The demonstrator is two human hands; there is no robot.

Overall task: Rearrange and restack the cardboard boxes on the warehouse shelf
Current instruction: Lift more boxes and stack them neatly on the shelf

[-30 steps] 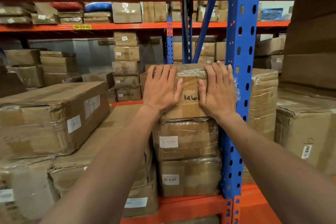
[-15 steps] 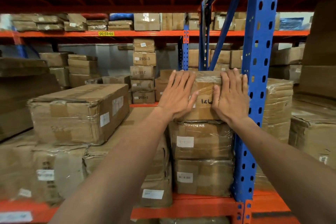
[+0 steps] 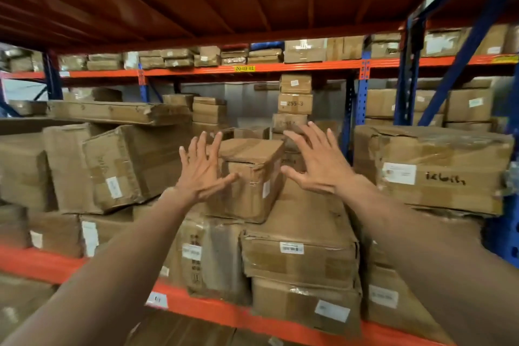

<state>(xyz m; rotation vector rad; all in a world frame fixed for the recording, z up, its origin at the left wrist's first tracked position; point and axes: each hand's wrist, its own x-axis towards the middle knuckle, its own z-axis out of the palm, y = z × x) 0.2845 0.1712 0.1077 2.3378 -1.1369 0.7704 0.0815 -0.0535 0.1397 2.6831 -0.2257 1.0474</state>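
A dented brown cardboard box (image 3: 252, 174) lies on top of a low stack in the middle of the shelf. My left hand (image 3: 200, 168) hovers at its near left corner, fingers spread. My right hand (image 3: 317, 163) is raised just to its right, also spread, holding nothing. Whether either palm touches the box I cannot tell. The box with handwriting on its face (image 3: 432, 168) sits at the right on its own stack, apart from both hands.
Tilted boxes (image 3: 120, 166) lean at the left, with a long flat carton (image 3: 118, 112) on top. Stacked boxes (image 3: 300, 253) fill the shelf below the hands. The orange front beam (image 3: 213, 309) runs across low. A blue upright (image 3: 505, 236) stands at the right edge.
Both hands have come off the handwritten box and swung left, fingers now spread beside the middle box. The view has turned left, so the handwritten box and blue upright now sit far right.
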